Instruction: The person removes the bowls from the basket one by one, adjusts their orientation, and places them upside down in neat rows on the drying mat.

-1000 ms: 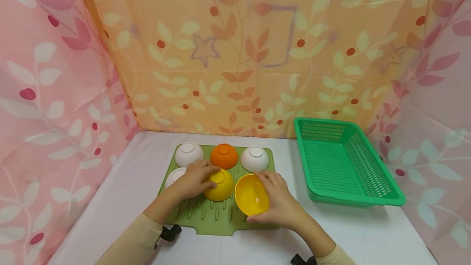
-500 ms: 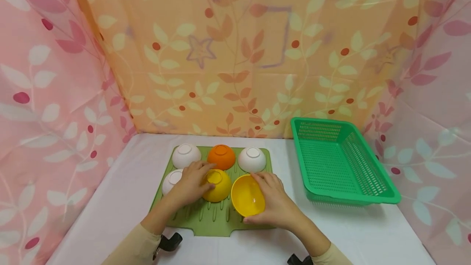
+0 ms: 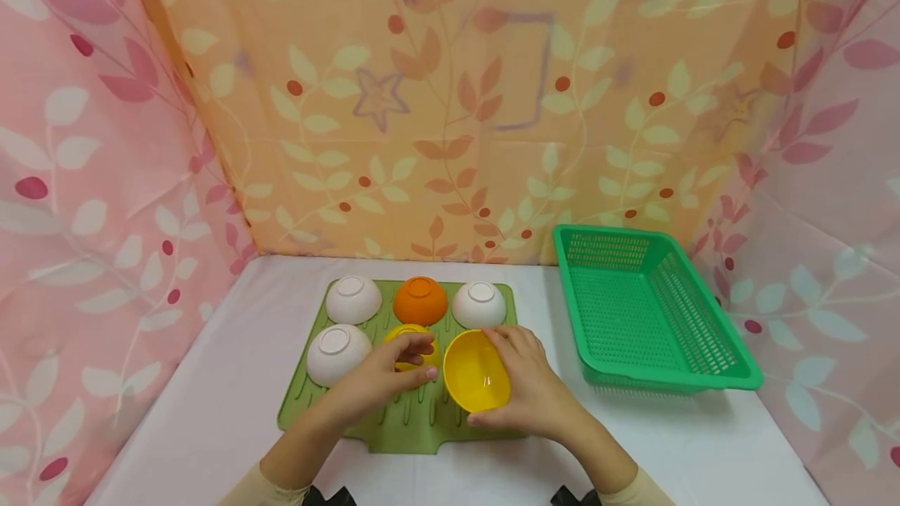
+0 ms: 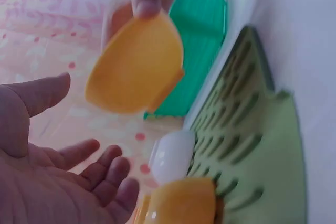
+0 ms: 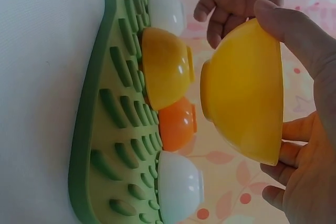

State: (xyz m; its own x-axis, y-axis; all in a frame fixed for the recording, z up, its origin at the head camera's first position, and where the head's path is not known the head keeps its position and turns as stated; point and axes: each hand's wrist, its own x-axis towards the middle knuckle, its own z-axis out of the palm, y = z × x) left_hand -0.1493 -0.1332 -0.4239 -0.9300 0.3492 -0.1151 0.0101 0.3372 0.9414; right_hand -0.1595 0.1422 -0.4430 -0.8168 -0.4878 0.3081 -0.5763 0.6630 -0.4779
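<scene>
In the head view my right hand (image 3: pixel 530 385) holds a yellow bowl (image 3: pixel 476 372) tilted on its side, its hollow turned to the left. The right wrist view shows the thumb on one edge of this bowl (image 5: pixel 244 93) and fingers at the opposite edge. My left hand (image 3: pixel 383 373) is held with loose, spread fingers, nothing between them, just left of the held bowl. Behind it another yellow bowl (image 3: pixel 411 329) stands upside down on a green drying mat (image 3: pixel 401 437), partly hidden by the fingers.
White bowls (image 3: pixel 339 354) and an orange bowl (image 3: pixel 420 301) stand upside down on the mat in two rows. A green perforated basket (image 3: pixel 587 311) stands to the right on the white-covered table (image 3: pixel 225 350). Flowered cloth (image 3: pixel 450 100) hangs behind and at both sides.
My left hand has come off the upside-down yellow bowl and moved right, toward the held bowl, uncovering the front-left white bowl. My right hand keeps its bowl in nearly the same place.
</scene>
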